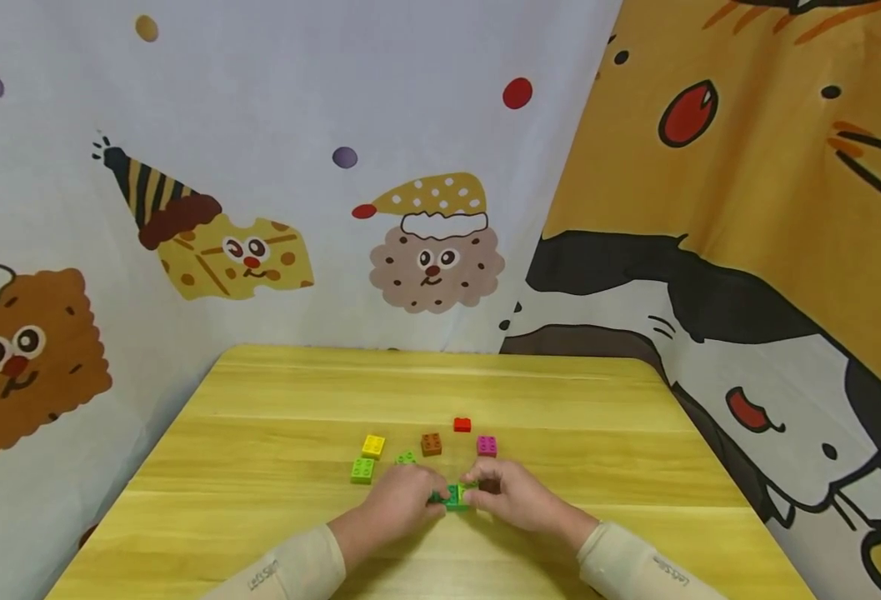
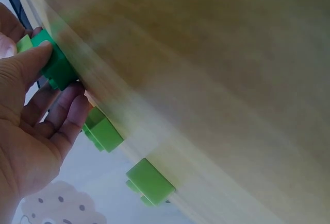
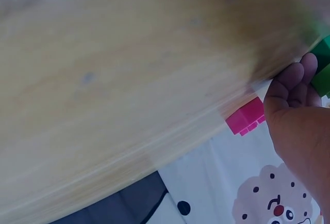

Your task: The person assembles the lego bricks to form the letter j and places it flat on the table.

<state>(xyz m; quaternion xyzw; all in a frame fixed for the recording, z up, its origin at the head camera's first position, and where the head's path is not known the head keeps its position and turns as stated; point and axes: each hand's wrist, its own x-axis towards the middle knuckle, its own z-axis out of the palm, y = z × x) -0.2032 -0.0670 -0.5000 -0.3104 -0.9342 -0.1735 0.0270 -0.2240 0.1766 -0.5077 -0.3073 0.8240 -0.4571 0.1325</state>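
A dark green toy brick [image 1: 453,502] is between the two hands near the table's front, its left end partly hidden by fingers. My left hand [image 1: 402,500] grips it, and in the left wrist view the thumb lies along the dark green brick [image 2: 61,68]. At its right end is a light green brick [image 1: 465,493], pinched between thumb and fingers of my right hand [image 1: 518,497]. In the right wrist view this light green brick [image 3: 322,82] adjoins the dark green one; whether their studs are fully joined I cannot tell.
Beyond the left hand lie a yellow brick [image 1: 373,446], a light green brick [image 1: 362,471] and another light green one [image 1: 406,457], partly hidden. Brown [image 1: 431,444], red [image 1: 462,425] and magenta [image 1: 487,446] bricks sit farther back on the wooden table [image 1: 275,417]. A printed curtain [image 1: 425,100] hangs behind.
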